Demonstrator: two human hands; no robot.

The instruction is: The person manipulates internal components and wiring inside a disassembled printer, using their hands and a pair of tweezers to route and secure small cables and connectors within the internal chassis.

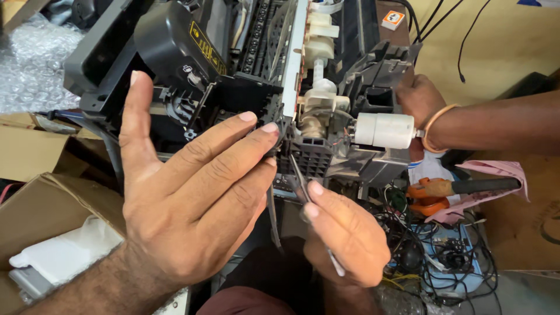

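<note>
While left hand (pixel 181 192) splays open against printer (pixel 274 87) edge, right hand (pixel 344 233) pinches tweezers (pixel 303 189); cramped.

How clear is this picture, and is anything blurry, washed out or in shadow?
Head view: even daylight, no harsh shadows; the left hand looms large and slightly soft; the right hand with tweezers is sharp; the white cylinder looks nearly washed out; the opened printer interior stays dark.
</note>
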